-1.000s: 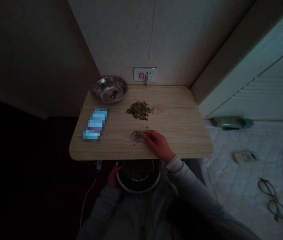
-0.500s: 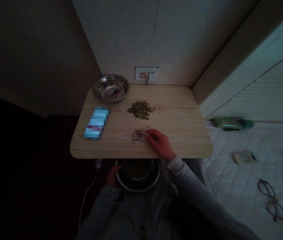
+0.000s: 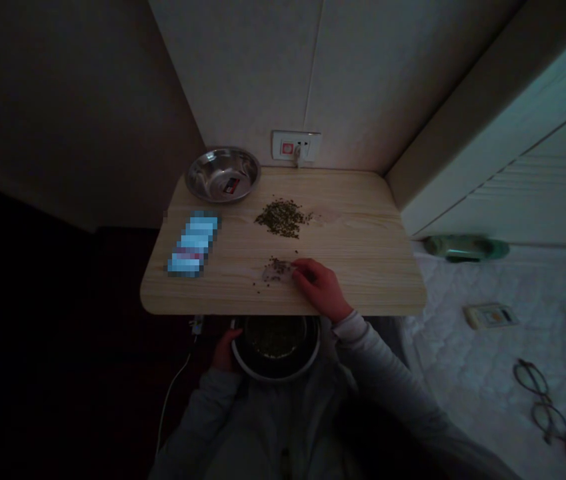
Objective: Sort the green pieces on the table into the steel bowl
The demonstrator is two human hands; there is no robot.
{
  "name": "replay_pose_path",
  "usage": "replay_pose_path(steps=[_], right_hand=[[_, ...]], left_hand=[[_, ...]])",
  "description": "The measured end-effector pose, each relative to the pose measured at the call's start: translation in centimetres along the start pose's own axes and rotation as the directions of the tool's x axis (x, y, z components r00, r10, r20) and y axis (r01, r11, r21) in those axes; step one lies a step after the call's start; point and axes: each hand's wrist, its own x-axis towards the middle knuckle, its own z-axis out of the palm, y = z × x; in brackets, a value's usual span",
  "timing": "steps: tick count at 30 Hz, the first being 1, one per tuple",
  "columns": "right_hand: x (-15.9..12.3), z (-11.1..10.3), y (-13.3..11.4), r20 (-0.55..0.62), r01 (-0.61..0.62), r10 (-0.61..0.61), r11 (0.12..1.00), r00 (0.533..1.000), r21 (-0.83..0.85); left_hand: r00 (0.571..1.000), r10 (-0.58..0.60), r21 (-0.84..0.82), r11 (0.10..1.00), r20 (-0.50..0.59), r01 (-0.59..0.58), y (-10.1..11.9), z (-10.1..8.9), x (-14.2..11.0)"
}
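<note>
Grains lie in two groups on the table (image 3: pixel 367 273): a big pile (image 3: pixel 283 218) toward the far side and a small pile (image 3: pixel 277 267) nearer the front edge. By my reading, the step in hand is picking over the small pile. My right hand (image 3: pixel 321 288) rests at its right side, fingers curled, thumb and forefinger drawn close together; from here I cannot tell whether they meet or have a grain between them. My left hand (image 3: pixel 225 350) is below the near edge, thumb over the left rim of the basin (image 3: pixel 277 379), keeping hold of it; its other fingers are out of my sight. I judge the next move calls for a light fingertip touch, parting grains without scattering them, and a steady left grip. Much is murky: the tabletop cuts off the basin's far part, and its contents read only as dark, with pale specks. I cannot make out whether the patch (image 3: pixel 269 275) under the small pile is film or stain. At left, the phone (image 3: pixel 193 245) is masked by blocks.
</note>
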Motion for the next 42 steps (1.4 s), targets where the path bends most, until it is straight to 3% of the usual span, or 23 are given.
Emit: replay_pose_path(steps=[5,10,14,25,35,42], right_hand=[[0.0,-0.1,-0.2,0.023,0.037,-0.036,0.999,0.999,-0.028],[-0.1,-0.1,-0.1,0.047,0.057,-0.057,0.998,0.997,-0.012],[-0.1,0.2,-0.1,0.028,0.052,-0.052,0.999,0.998,-0.006],[-0.4,1.1,-1.6,0.065,0.147,-0.143,0.987,0.988,-0.057],[-0.4,1.1,-1.6,0.097,0.19,-0.182,0.978,0.979,-0.087],[-0.5,1.2,-1.3,0.139,0.24,-0.226,0.966,0.964,-0.095]], left_hand=[[0.997,0.069,-0.011,0.998,0.027,-0.069,-0.1,-0.3,0.3],[0.999,0.04,-0.023,0.999,-0.007,-0.041,0.3,-0.1,0.1],[0.997,0.081,-0.058,0.995,-0.02,-0.082,0.6,0.0,-0.2],[1.0,0.029,-0.029,0.999,-0.011,-0.03,0.7,0.2,-0.5],[0.989,0.131,-0.047,0.99,-0.068,-0.135,0.7,0.0,-0.2],[0.998,0.059,-0.056,0.997,-0.01,-0.06,0.7,0.1,-0.5]])
